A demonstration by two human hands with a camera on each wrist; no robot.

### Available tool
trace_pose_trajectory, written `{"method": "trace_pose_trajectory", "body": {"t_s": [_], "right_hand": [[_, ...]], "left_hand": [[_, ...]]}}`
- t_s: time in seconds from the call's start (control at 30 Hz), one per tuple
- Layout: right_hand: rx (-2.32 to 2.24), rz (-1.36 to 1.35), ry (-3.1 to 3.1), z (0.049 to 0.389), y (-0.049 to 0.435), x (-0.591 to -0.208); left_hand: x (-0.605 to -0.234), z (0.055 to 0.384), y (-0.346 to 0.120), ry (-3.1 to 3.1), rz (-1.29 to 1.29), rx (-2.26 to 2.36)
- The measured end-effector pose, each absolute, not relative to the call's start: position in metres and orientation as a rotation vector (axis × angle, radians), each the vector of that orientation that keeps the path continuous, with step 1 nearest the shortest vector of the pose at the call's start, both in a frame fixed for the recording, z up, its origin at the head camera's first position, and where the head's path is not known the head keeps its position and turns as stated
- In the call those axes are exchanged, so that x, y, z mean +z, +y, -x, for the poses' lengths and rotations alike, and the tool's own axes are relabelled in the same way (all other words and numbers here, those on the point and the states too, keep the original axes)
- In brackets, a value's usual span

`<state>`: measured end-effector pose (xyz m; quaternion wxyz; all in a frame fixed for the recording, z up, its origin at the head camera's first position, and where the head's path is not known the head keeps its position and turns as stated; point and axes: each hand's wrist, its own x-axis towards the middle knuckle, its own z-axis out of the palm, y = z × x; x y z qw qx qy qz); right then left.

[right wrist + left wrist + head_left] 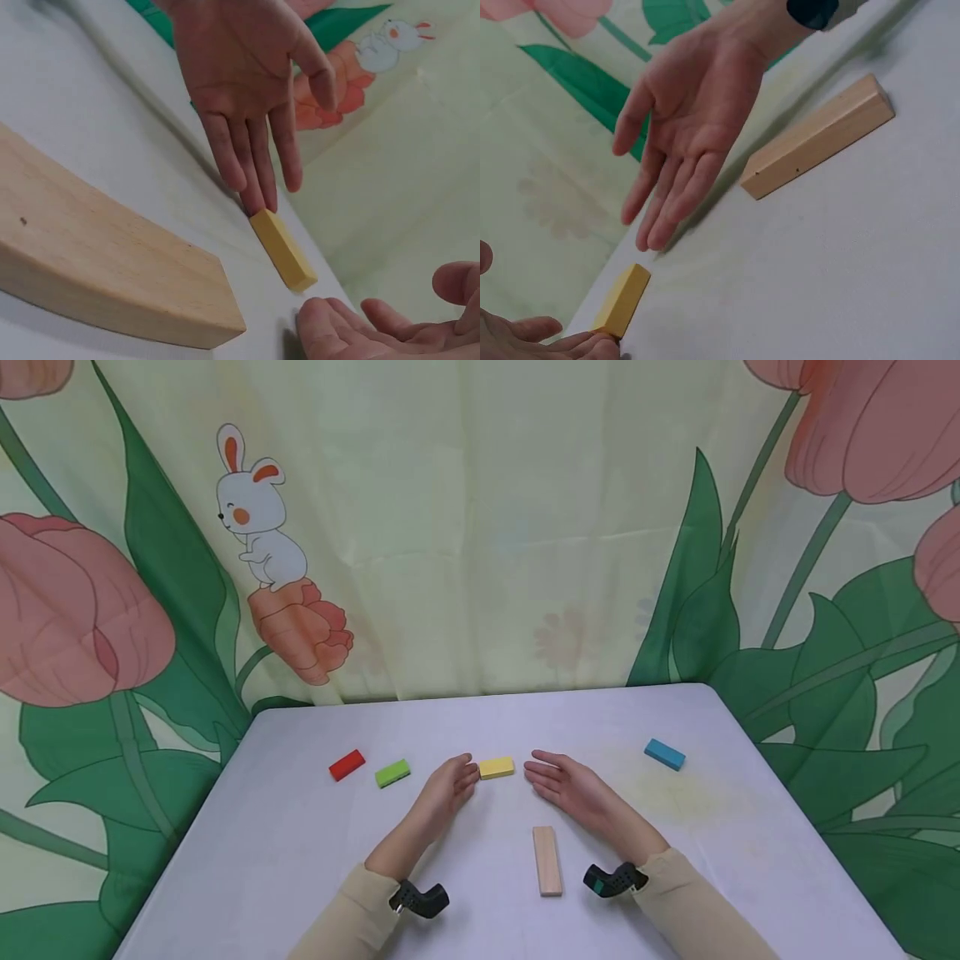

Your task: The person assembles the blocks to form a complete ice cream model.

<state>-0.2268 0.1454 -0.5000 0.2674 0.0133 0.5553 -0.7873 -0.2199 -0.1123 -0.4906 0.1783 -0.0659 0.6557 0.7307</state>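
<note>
A yellow block [497, 767] lies on the white table between two hands. My left hand [447, 789] is at the block's left end, its straight fingers right at that end face. The right wrist view shows these fingertips [259, 199] against the yellow block [283, 251]. Palm turned inward, my right hand [573, 789] stands a small gap from the block's right end, fingers extended and holding nothing. Nearer to me, a longer plain wooden block [547, 860] lies lengthwise between the forearms.
Left of the hands lie a green block [393, 773] and a red block [347, 765]. A blue block [664, 754] rests at the back right. Behind the white table [262, 860] hangs a curtain [465, 527] printed with tulips and a rabbit.
</note>
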Motion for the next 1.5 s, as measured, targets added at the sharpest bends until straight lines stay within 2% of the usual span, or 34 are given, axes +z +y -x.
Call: {"method": "trace_pose_trajectory", "body": {"t_s": [0.5,1.5], "right_hand": [[-2.205,-0.035,1.335,0.237,0.136,-0.503],[-2.212,-0.088,1.370,0.204,0.175,-0.500]], "left_hand": [[-0.496,0.221,-0.109,1.728,0.129,2.123],[-0.503,0.208,-0.088,1.571,-0.020,2.108]]}}
